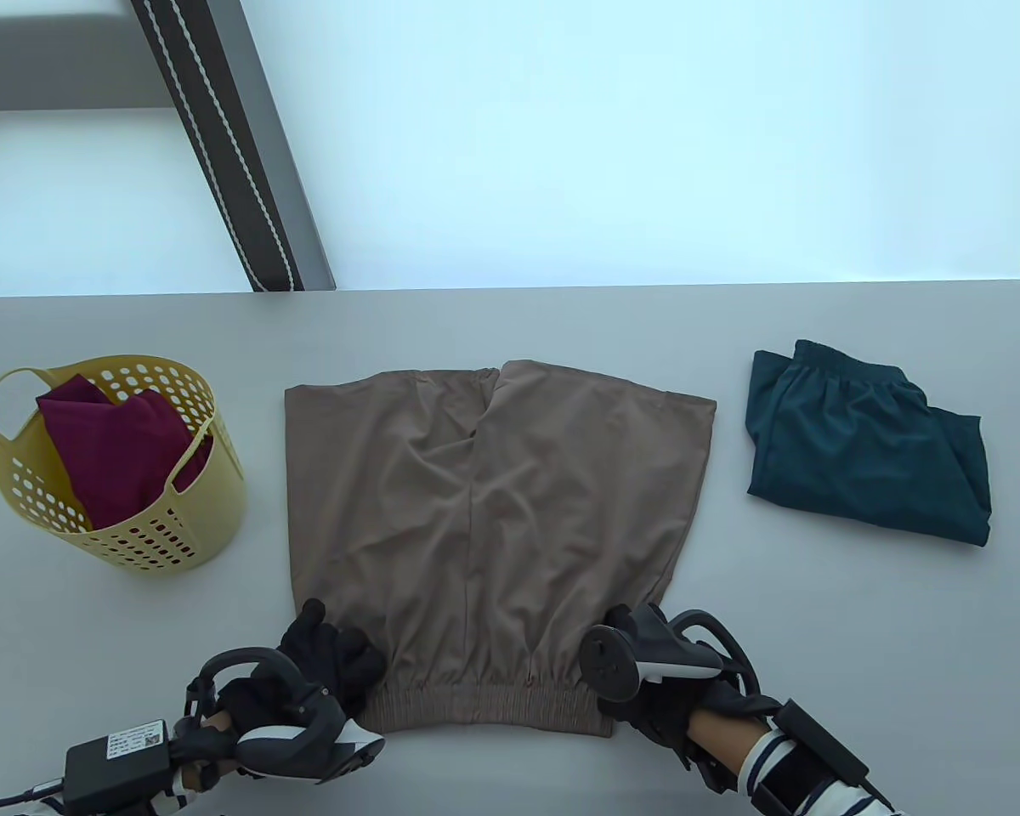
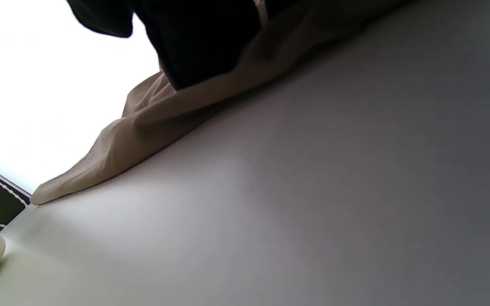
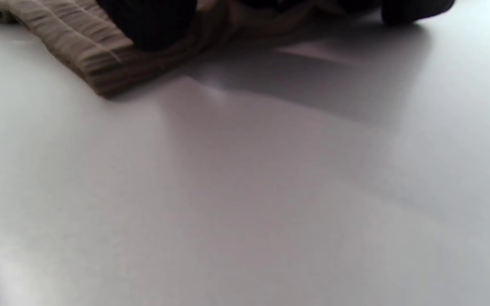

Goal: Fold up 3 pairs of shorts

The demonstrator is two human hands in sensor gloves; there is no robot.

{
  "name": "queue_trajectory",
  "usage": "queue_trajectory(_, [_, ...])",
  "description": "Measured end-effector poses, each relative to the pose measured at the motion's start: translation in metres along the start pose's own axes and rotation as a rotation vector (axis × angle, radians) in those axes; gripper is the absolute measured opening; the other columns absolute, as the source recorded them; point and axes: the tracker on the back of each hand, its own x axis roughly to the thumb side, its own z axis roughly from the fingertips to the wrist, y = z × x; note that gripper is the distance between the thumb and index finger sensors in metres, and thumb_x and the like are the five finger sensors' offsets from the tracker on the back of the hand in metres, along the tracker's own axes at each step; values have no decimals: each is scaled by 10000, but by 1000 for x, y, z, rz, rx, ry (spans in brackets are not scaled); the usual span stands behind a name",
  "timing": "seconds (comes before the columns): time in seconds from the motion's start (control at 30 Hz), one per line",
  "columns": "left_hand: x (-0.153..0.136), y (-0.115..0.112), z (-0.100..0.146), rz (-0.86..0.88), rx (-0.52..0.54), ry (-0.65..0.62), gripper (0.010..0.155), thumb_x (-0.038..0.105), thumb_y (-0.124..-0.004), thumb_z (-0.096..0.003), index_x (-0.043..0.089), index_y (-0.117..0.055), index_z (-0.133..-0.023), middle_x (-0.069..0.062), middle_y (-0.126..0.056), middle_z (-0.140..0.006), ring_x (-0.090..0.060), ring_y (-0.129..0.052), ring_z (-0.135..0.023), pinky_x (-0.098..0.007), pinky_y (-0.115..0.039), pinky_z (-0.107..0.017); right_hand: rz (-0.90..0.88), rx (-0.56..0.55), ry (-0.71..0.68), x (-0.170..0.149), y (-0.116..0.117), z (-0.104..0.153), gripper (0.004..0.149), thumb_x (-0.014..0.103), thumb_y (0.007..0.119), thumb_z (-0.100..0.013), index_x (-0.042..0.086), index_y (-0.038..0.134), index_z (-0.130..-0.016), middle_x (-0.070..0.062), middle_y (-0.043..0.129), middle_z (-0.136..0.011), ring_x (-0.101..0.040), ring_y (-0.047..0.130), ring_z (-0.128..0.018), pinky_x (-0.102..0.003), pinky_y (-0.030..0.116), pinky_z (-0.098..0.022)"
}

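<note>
Both hands, left hand [image 1: 327,654] and right hand [image 1: 637,650], pinch the elastic waistband corners of the tan shorts [image 1: 493,493] spread flat on the counter [image 1: 510,765] right of the yellow basket [image 1: 110,476]; thin, limp, wrinkle-prone cloth, probably best carried by those corners.

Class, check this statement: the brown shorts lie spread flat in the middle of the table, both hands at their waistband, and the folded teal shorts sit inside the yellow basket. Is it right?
One detail is wrong. The folded teal shorts lie on the table, to the right of the brown shorts; the yellow basket holds a maroon garment. The table view shows this. The left hand and right hand are at the waistband.
</note>
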Motion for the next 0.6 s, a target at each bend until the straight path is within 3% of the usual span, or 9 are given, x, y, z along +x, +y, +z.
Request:
queue_trajectory(0.07, [-16, 3, -5, 16, 104, 76, 611, 554, -473, -464, 288, -540, -1010, -22, -774, -1032, -214, -937, -814, -624, -627, -734, -3, 25, 27, -4, -15, -4, 723, 456, 610, -476, 42, 329, -997, -346, 271, -996, -620, 410, -848, -622, 525, -582])
queue_trajectory(0.13, [-39, 7, -15, -6, 161, 188, 596, 542, -474, -470, 289, -548, -1004, -18, -776, -1029, -208, -941, -811, -618, -638, -731, -98, -91, 88, -10, -36, -13, 787, 486, 593, -478, 5, 269, -1011, -371, 264, -995, -646, 400, -839, -640, 521, -575])
queue_trajectory(0.2, [-63, 8, -34, -14, 105, 267, 618, 540, -473, -473, 273, -515, -1029, -54, -749, -1062, -238, -929, -837, -627, -630, -730, -192, -166, 183, -20, -62, -29, 790, 486, 582, -487, -17, 273, -1011, -393, 324, -986, -646, 468, -829, -633, 566, -559])
queue_trajectory(0.27, [-77, 5, -48, 1, 47, 305, 629, 527, -466, -481, 253, -492, -1046, -58, -752, -1066, -244, -931, -843, -627, -629, -731, -240, -170, 266, -26, -82, -45, 790, 476, 581, -493, -56, 298, -1004, -439, 400, -949, -645, 584, -789, -618, 643, -519])
queue_trajectory(0.37, [-91, -6, -74, 15, -105, 331, 629, 507, -445, -490, 228, -509, -1050, -30, -796, -1046, -246, -960, -846, -618, -640, -731, -213, -150, 436, -38, -110, -76, 757, 480, 585, -496, -84, 463, -986, -427, 700, -834, -525, 902, -647, -521, 817, -399])
queue_trajectory(0.43, [-92, -14, -83, 34, -182, 331, 624, 485, -408, -498, 211, -507, -1049, 12, -833, -1023, -229, -994, -840, -597, -665, -728, -229, -86, 484, -44, -114, -92, 736, 481, 590, -495, -103, 585, -944, -383, 837, -738, -445, 1009, -534, -467, 869, -315])
queue_trajectory(0.5, [-88, -21, -89, 62, -247, 314, 618, 475, -406, -501, 204, -520, -1045, 22, -864, -1002, -246, -1012, -842, -589, -677, -727, -305, 32, 527, -52, -106, -109, 738, 480, 598, -495, -118, 620, -926, -399, 844, -692, -431, 1019, -513, -454, 881, -285])
queue_trajectory(0.6, [-82, -20, -88, 1, -236, 295, 587, 469, -415, -505, 235, -578, -1018, 15, -876, -989, -234, -1028, -832, -577, -698, -720, -258, -10, 628, -59, -106, -116, 753, 496, 602, -491, -129, 622, -911, -458, 835, -617, -458, 1017, -450, -444, 888, -258])
